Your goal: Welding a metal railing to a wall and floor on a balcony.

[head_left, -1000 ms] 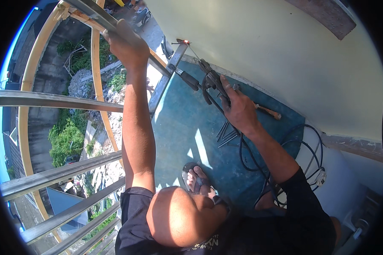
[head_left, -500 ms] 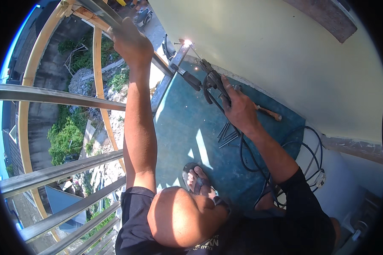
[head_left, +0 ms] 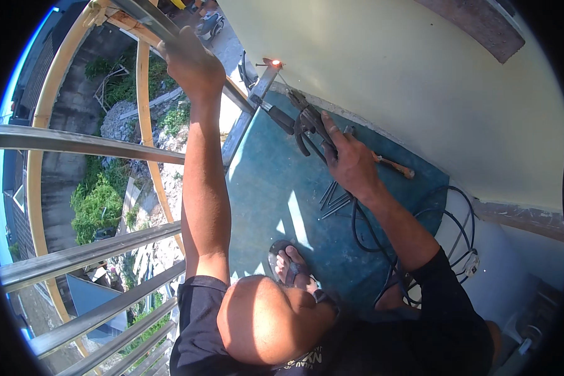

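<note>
My left hand (head_left: 196, 66) is wrapped round a square metal tube (head_left: 150, 22) of the railing at the upper left. In my right hand (head_left: 352, 160) is a black welding electrode holder (head_left: 312, 118), its thin electrode (head_left: 284, 78) pointing up toward the wall. Close to the electrode's tip, an orange-red spot (head_left: 276, 63) glows at the end of a metal bar (head_left: 237, 141) along the floor's edge. A clamp with a dark handle (head_left: 280, 119) sits across that bar, just left of the holder.
Several welding rods (head_left: 336, 202) and a wooden-handled tool (head_left: 394, 165) lie on the blue-green floor (head_left: 263, 207). Black cable (head_left: 362, 241) loops at the right. Railing bars (head_left: 94, 250) border a drop on the left; a pale wall (head_left: 382, 69) rises opposite. My sandalled foot (head_left: 291, 266) is below.
The bright white arc and its sparks have dimmed to a small orange-red glow. My right hand and the electrode holder have shifted slightly up and left; my left hand stays put.
</note>
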Tool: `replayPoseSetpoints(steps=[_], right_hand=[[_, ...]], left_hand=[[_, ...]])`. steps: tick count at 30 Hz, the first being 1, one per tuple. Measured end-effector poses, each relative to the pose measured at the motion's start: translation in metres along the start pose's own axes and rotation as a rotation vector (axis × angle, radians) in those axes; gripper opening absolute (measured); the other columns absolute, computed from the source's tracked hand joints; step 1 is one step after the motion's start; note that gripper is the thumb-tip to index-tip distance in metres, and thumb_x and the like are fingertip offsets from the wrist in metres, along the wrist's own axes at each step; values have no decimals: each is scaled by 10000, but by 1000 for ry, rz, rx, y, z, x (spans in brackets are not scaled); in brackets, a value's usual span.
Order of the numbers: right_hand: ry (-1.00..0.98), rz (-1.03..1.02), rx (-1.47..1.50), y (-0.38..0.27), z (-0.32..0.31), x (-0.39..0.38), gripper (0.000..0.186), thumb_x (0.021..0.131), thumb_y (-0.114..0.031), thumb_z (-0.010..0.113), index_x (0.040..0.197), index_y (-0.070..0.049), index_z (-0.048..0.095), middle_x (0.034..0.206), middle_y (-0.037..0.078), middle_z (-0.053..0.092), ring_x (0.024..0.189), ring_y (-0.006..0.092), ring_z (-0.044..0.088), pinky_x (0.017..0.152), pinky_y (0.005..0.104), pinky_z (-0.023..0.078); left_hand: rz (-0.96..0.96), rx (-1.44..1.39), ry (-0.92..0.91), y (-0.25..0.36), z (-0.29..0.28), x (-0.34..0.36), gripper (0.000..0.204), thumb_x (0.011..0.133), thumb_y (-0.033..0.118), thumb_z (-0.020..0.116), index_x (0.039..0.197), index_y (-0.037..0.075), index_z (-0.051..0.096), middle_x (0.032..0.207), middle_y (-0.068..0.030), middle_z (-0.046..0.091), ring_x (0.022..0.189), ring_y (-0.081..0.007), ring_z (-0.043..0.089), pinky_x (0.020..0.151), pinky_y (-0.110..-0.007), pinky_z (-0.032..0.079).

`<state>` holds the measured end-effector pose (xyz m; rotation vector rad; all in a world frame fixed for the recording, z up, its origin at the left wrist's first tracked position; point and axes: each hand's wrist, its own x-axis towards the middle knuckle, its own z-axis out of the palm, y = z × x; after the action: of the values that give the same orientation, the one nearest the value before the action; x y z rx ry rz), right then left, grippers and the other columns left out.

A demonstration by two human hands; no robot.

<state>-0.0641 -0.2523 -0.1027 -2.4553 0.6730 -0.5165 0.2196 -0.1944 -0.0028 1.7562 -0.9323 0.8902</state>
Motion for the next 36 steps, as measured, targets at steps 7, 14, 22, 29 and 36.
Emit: replayPoseSetpoints(steps=[7,14,22,29,36], right_hand=[[-35,57,-4,1,-1,5,684,872,-120,668,1489,-160,375,836,267,630,748,451,647,663,515,511],[-19,40,-39,5,3,6,681,900,-173,643,1511,-189,343,820,216,621,692,390,657,618,499,534],[-26,46,-12,3,2,6,691,882,-143,656,1502,-172,353,821,240,624,721,425,648,646,515,521],[-31,78,14,0,-1,7,679,873,-123,660,1488,-160,376,824,268,629,746,456,639,675,525,508],[-40,80,-19,1,1,8,677,872,-125,663,1486,-162,381,837,262,633,744,452,641,667,517,508]], left_hand=[[34,22,-1,0,0,1,131,807,-42,482,889,51,525,900,-203,499,891,-426,504,698,-496,481],[53,-6,16,-1,1,1,132,805,-33,477,900,51,513,889,-209,494,891,-427,505,684,-508,478],[51,33,-2,-2,0,1,108,810,-19,488,891,51,506,907,-229,483,891,-440,511,666,-505,488],[12,45,-5,0,0,1,95,826,-2,497,903,52,508,909,-219,495,936,-446,509,687,-504,500],[29,30,16,-2,2,0,114,819,-22,491,906,48,514,931,-210,507,938,-424,508,700,-500,500]])
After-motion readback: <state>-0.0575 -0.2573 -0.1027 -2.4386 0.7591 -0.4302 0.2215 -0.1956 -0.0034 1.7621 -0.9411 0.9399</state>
